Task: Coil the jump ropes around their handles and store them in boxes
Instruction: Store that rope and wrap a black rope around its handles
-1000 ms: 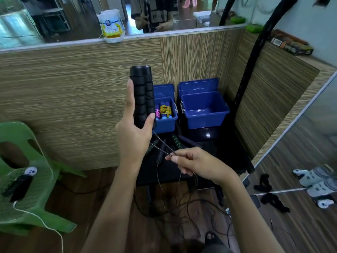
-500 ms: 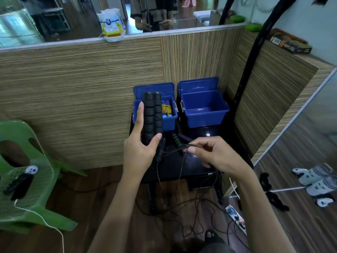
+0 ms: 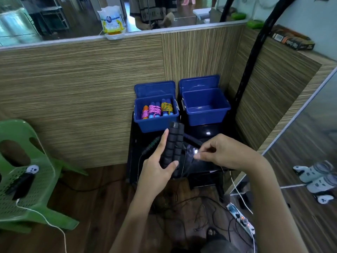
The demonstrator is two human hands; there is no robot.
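**Black rope in hand, one box filled, one box bare**

The left box (image 3: pixel 156 114) is the landmark here. It sits open on the dark surface (image 3: pixel 135 143) against the wood-grain wall, and it already holds three coiled ropes: a pink one (image 3: pixel 154 110), a yellow-green one (image 3: pixel 166 106), and a smaller pink one on an orange handle (image 3: pixel 145 114). That part of the job looks done. Just right of it stands the right box (image 3: pixel 206 106), lid back, with nothing visible inside.

In front of the left box, the left hand (image 3: pixel 156 167) grips a pair of black foam handles (image 3: pixel 173 147) held together and upright, thumb across the front and fingers curled round the back. To the right of the handles, the right hand (image 3: pixel 222 152) pinches a thin black cord (image 3: pixel 184 161) between thumb and fingertips; the cord runs from near the handle bases and trails down toward the floor, where loose loops lie. No wraps show on the handles yet, so the coiling of this rope seems barely begun.

Behind the handles, still on the surface near the left box, lie a green-banded handle (image 3: pixel 153 144) and a dark purple one (image 3: pixel 191 139), both uncoiled. By this view, at least two or three ropes remain to be wound and boxed.
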